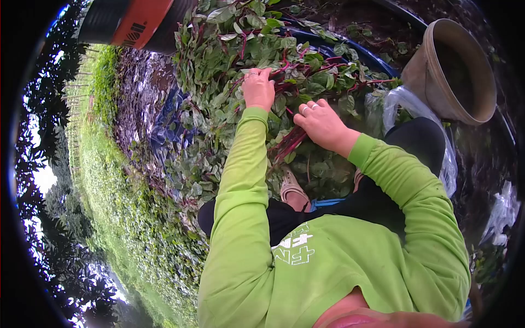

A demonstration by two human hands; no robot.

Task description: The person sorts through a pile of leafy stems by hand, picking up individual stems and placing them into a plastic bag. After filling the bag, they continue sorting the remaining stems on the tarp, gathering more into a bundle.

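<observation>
A large heap of leafy greens [213, 93] with purple-red stems, which look like Malabar spinach, lies in front of me. My right hand [326, 124], with rings on it, is closed around a bunch of Malabar spinach stems [290, 143], whose bare ends point down and left. Up and to the left, my left hand [258, 88] rests at the heap with its fingers curled in among the leaves and a red stem [283, 66]. The fingertips of that hand are partly hidden by foliage. Both forearms are in green sleeves.
A brown plastic tub [437, 82] tilts at the right, beside a clear plastic bag [421, 104]. Blue sheeting [355, 48] shows under the heap. A dark drum with a red band [136, 24] stands at the upper left. My sandalled foot [294, 188] is below the stems.
</observation>
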